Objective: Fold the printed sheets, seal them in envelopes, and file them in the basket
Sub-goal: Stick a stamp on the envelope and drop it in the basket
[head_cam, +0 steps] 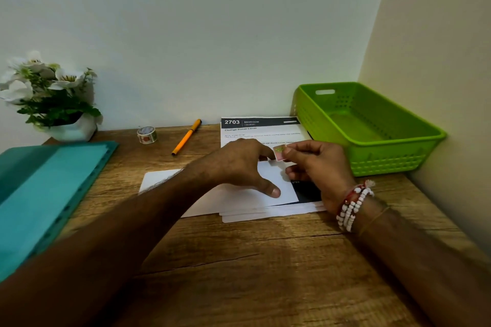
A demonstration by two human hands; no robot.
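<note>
Left forearm stretched across, left hand grip released, splayed on envelope; right hand grip pinching sticker

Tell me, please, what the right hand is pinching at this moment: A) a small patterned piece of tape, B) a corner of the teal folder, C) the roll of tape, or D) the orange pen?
A: the right hand pinches a small pink-and-green piece of tape above the white envelope, while the orange pen and tape roll lie untouched further back.

Flowers, orange pen and teal folder sit left.
</note>
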